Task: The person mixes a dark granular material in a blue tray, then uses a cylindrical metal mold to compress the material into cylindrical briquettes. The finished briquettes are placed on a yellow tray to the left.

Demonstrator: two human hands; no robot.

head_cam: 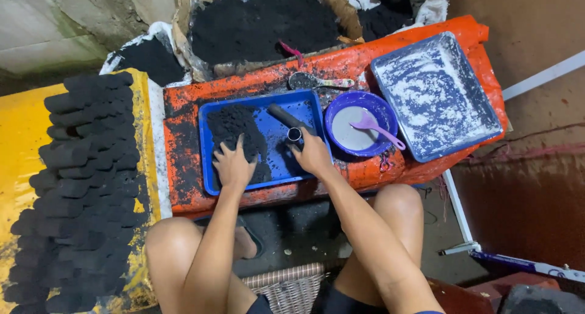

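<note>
A blue tray (309,110) sits on an orange board and holds a heap of black powder (231,128). My left hand (233,165) lies flat with spread fingers on the lower edge of that heap. My right hand (312,153) grips the near end of a short dark metal tube (289,122) that lies slanted in the tray, its open end facing me.
A purple bowl (361,103) with a pale purple spoon (381,130) stands right of the tray. A white-dusted tray (436,94) lies far right. Rows of black briquettes (85,180) cover a yellow sheet at left. Sacks of black powder (262,24) stand behind. A powdered spoon (311,81) rests on the board.
</note>
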